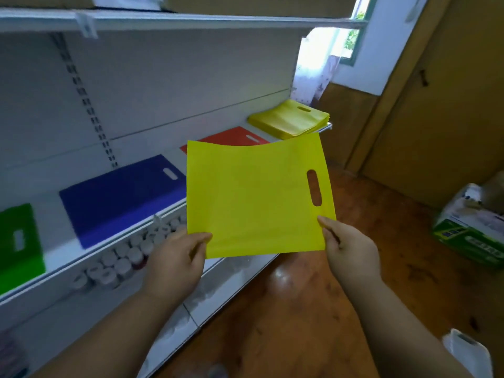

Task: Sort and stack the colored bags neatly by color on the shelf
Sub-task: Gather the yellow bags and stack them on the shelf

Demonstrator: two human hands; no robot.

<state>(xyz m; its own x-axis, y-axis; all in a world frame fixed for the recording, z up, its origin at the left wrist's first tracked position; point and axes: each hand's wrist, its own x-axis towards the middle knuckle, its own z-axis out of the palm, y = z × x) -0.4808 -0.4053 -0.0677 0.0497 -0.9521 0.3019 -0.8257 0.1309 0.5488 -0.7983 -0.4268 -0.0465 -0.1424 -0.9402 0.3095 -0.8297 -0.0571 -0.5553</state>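
Sideways, yellow bag, handle slot rightward

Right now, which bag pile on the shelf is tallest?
The yellow stack at the far right end. It is visibly many bags thick, while the red, blue and green piles lie nearly flat.

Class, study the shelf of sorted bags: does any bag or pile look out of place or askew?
Nothing stands out. Green, blue, red and yellow piles lie separately on the shelf; both hands hold one yellow bag, unplaced.
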